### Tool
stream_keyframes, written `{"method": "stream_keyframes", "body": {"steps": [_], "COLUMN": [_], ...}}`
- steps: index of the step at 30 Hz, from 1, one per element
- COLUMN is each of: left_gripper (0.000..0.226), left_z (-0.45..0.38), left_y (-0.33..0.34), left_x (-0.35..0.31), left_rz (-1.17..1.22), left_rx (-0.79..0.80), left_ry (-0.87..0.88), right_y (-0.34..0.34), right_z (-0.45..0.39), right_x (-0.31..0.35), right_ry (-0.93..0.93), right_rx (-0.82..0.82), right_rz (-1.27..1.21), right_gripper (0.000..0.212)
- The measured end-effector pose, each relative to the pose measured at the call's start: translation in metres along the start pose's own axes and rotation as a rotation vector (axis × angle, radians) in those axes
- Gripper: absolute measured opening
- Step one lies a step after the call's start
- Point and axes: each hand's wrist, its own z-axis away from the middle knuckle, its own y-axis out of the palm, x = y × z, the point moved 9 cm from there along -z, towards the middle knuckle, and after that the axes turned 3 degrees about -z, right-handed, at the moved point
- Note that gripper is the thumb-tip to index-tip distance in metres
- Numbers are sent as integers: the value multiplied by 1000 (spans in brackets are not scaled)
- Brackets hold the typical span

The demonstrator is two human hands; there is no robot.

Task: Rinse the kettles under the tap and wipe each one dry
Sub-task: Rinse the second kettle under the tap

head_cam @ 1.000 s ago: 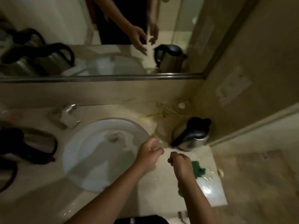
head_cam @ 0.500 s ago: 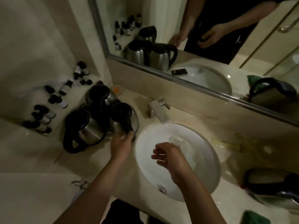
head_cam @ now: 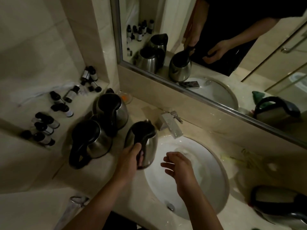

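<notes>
Left hand (head_cam: 131,156): fingers curled round the black handle of a steel kettle (head_cam: 143,143), gripping it at centre frame.
Held kettle: tilted, at the left rim of the sink (head_cam: 207,188), just below and left of the tap (head_cam: 171,126); whether its base touches the tabletop (head_cam: 99,176) cannot be told.
Right hand (head_cam: 179,165): holds nothing, fingers loosely spread, over the white basin right of the held kettle, apart from it.
Other kettles: one large kettle (head_cam: 90,141) stands left of centre on the tabletop, a second (head_cam: 113,110) behind it towards the mirror (head_cam: 216,47); the two look touching. A fourth kettle (head_cam: 279,203) sits at the lower right edge, blurred.
Small bottles (head_cam: 48,123): dark-capped, scattered on the ledge at the left of the frame.
Mirror: upper right, reflects the kettles, sink and both hands.
</notes>
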Motion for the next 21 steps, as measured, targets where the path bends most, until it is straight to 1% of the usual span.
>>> {"method": "stream_keyframes", "body": {"steps": [2, 5, 8, 11, 13, 15, 16, 19, 20, 21], "left_gripper": [34, 35, 35, 44, 52, 64, 68, 66, 63, 60], "left_z": [1, -1, -3, -8, -13, -19, -23, -35, -39, -41], "left_y": [-12, -20, -12, -3, 7, 21, 27, 36, 39, 42], "left_x": [-2, 16, 32, 46, 54, 63, 66, 64, 61, 57], "left_rz": [46, 102, 96, 95, 166, 287, 312, 210, 175, 143], "left_rx": [-30, -63, 1, 87, 162, 254, 285, 311, 309, 309], "left_ry": [-41, -137, -196, -204, -231, -266, -269, -198, -172, -152], "right_y": [-5, -13, -25, -37, -38, -29, -24, -11, -5, -4], "right_z": [-5, -13, -25, -49, -72, -99, -112, -158, -174, -188], "right_x": [4, 9, 23, 50, 72, 90, 96, 95, 90, 88], "right_ry": [-5, -4, -51, -139, -186, -201, -195, -122, -100, -97], "right_rx": [-28, -54, -69, -131, -157, -130, -113, -53, -9, 0], "right_rz": [-20, -31, -4, 22, 49, 138, 196, 335, 418, 507], "right_gripper": [15, 15, 17, 18, 18, 20, 21, 31, 32, 31]}}
